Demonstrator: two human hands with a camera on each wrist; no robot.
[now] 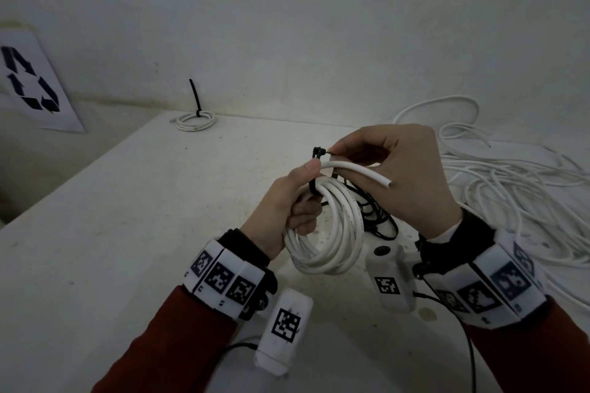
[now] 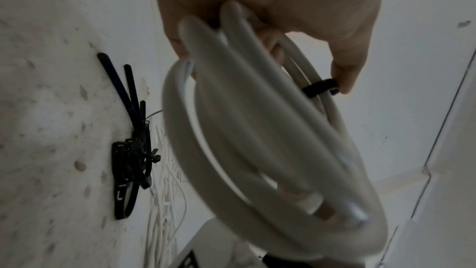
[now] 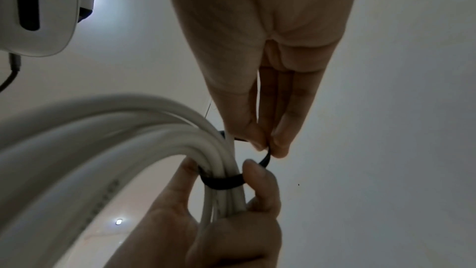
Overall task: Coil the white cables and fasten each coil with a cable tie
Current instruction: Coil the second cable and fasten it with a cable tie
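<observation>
My left hand grips a coil of white cable upright above the table, thumb pressing the strands near the top. A black cable tie wraps the coil just under that thumb. My right hand pinches the tie's end between thumb and forefinger by the tie's head. The coil's cut end sticks out to the right over my right hand. In the right wrist view the tie band circles the strands and the pinching fingertips hold its tail. In the left wrist view the tie sits under my thumb.
A tied coil with its tie tail upright lies at the table's far edge. Loose white cable is piled at the right. A bundle of spare black ties lies on the table beneath the coil. A recycling sign leans at the left wall.
</observation>
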